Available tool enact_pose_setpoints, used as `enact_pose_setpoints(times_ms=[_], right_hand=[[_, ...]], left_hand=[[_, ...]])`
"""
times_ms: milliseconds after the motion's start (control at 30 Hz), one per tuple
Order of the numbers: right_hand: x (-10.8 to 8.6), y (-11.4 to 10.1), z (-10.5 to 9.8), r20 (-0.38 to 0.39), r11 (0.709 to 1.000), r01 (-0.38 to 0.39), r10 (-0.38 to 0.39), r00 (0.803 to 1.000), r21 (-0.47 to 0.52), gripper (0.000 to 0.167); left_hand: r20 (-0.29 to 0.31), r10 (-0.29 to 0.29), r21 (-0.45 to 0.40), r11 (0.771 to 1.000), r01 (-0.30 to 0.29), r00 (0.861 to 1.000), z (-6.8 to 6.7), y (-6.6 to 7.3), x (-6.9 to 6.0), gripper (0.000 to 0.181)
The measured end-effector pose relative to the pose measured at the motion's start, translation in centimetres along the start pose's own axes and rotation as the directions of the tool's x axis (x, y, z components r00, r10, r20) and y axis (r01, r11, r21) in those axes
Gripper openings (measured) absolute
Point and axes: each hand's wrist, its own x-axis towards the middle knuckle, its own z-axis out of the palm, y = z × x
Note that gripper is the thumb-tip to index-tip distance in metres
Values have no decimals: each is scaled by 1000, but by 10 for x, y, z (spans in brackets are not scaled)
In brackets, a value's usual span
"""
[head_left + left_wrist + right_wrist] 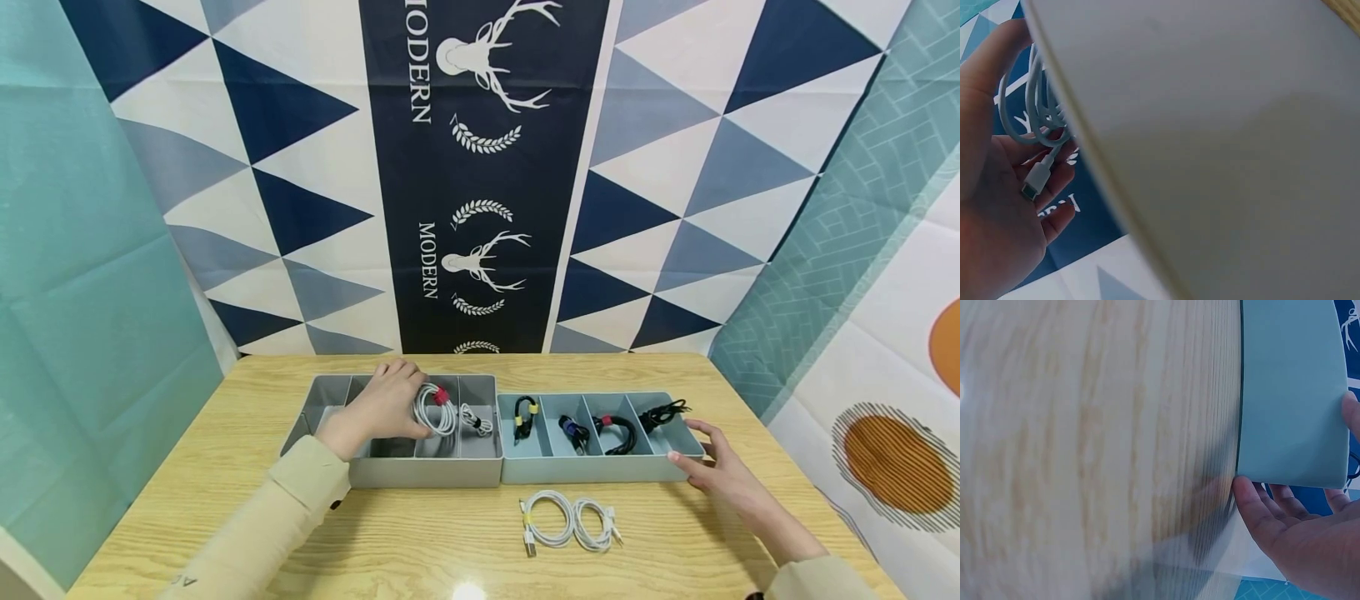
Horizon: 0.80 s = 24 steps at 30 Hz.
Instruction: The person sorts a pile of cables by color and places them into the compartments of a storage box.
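Note:
My left hand (386,400) holds a coiled white cable (422,412) with a red tie above the grey divided box (420,473). In the left wrist view, the cable's loops (1032,115) hang by the fingers, and a white connector (1036,179) lies in front of the palm. A smaller white cable bundle (476,421) with a dark tie lies in the grey box's rightmost compartment. My right hand (720,471) grips the right end of the light blue divided box (592,469); its thumb is on the front rim and its fingers (1260,512) touch the end wall.
The blue box's compartments hold black cables with a yellow tie (525,417), a blue tie (574,433) and a red tie (621,435), plus a black bundle (663,414) reaching over the edge. Two white coiled cables (551,542) (596,546) lie in front on the wooden table (420,550).

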Motion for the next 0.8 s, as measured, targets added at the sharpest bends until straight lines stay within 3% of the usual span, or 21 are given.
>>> enact_pose_setpoints(times_ms=[267, 800], right_hand=[[0, 1, 1, -11, 1000, 16, -16, 1000, 5, 79], [-1, 0, 0, -11, 1000, 7, -7, 1000, -5, 80]], left_hand=[[6, -42, -45, 998, 42, 999, 7, 0, 3, 82], [2, -48, -37, 998, 48, 999, 20, 3, 11, 80]])
